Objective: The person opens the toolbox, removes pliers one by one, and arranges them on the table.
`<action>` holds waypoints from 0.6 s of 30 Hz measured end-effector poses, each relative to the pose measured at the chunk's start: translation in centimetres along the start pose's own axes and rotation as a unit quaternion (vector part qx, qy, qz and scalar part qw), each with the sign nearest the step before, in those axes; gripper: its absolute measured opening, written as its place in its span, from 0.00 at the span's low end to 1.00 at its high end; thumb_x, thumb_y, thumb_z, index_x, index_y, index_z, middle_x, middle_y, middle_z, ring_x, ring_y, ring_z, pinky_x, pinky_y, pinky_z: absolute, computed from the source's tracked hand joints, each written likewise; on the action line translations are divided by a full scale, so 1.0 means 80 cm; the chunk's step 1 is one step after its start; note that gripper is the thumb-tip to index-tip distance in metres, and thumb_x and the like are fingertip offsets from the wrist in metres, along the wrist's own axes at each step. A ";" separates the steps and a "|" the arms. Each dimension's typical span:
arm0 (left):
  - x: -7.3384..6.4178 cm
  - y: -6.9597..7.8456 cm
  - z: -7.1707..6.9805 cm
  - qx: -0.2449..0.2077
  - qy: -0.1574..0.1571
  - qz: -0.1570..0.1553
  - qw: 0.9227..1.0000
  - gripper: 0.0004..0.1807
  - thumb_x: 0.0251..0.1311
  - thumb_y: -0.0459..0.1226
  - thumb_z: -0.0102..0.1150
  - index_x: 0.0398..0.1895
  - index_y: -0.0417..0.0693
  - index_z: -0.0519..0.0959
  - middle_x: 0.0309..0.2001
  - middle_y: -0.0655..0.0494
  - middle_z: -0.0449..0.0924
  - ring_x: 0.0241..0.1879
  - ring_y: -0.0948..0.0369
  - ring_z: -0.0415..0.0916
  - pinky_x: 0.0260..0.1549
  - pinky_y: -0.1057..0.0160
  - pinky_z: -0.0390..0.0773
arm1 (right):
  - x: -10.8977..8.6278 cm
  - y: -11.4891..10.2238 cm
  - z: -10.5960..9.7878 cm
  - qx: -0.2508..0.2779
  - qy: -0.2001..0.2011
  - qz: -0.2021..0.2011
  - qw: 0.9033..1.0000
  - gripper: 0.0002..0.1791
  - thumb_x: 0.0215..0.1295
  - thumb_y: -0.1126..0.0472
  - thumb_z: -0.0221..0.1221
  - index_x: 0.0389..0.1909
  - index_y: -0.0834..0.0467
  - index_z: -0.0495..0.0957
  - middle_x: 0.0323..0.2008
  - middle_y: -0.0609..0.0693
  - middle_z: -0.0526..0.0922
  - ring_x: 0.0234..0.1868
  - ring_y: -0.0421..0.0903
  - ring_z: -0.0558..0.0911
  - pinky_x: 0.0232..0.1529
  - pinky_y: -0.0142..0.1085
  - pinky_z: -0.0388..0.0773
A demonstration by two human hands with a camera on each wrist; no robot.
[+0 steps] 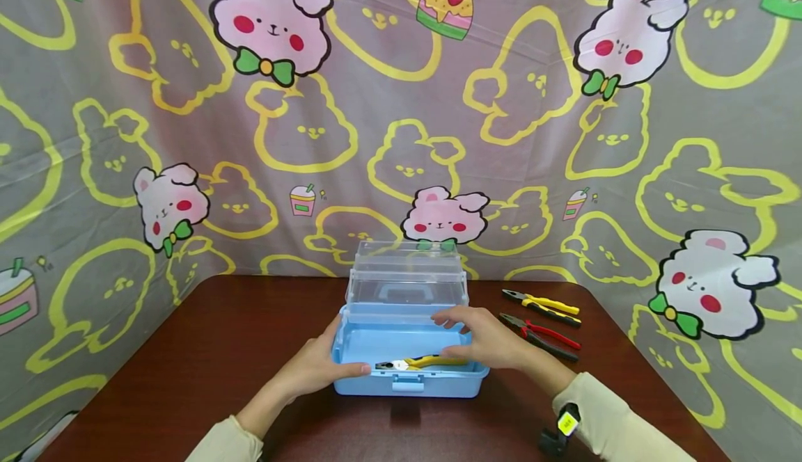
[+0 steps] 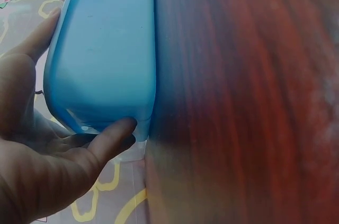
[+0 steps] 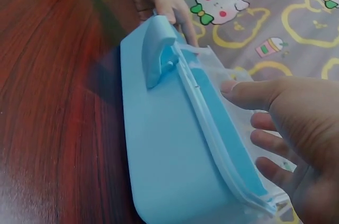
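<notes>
A light blue plastic toolbox (image 1: 438,387) stands on the table with its clear lid (image 1: 410,291) raised at the back. Yellow-handled pliers (image 1: 429,361) lie inside along the front wall, their jaws toward the left. My left hand (image 1: 313,366) holds the box at its left end, thumb along the front rim; in the left wrist view its fingers straddle the end of the blue wall (image 2: 106,49). Over the right end of the box is my right hand (image 1: 491,337), thumb and fingers apart, nothing gripped; it partly covers the pliers' handles in the head view.
Two more pliers lie on the dark red wooden table (image 1: 250,323) right of the box: a yellow-and-black pair (image 1: 545,307) farther back and a red-and-black pair (image 1: 541,337) nearer. A patterned cloth (image 1: 401,100) hangs behind and beside the table.
</notes>
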State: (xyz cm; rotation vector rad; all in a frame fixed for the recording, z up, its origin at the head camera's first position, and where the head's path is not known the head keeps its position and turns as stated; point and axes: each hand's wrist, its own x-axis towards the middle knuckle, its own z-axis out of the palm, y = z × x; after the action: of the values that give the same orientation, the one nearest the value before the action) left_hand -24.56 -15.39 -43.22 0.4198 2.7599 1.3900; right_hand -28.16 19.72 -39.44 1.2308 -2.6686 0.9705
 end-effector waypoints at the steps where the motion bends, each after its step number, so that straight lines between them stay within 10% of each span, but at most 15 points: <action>1: 0.000 0.000 0.000 -0.001 0.000 0.000 1.000 0.68 0.50 0.56 0.79 0.84 0.42 0.45 0.73 0.34 0.65 0.65 0.46 0.71 0.59 0.39 0.72 | 0.002 0.000 0.002 -0.002 -0.006 -0.003 1.000 0.32 0.66 0.48 0.71 0.65 0.61 0.78 0.57 0.52 0.84 0.54 0.52 0.81 0.51 0.52 0.80; 18: 0.002 -0.002 0.000 -0.025 -0.004 0.005 1.000 0.67 0.51 0.54 0.80 0.84 0.42 0.44 0.72 0.35 0.67 0.64 0.46 0.73 0.59 0.40 0.73 | 0.039 0.002 0.033 -0.048 -0.126 -0.006 0.991 0.29 0.64 0.61 0.72 0.64 0.65 0.78 0.60 0.56 0.82 0.57 0.51 0.82 0.56 0.50 0.78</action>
State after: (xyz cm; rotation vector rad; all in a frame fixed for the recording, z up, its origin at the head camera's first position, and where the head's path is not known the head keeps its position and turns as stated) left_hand -24.75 -15.40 -43.34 0.4382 2.7141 1.4514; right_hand -29.87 16.23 -40.74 1.4341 -2.8514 0.7164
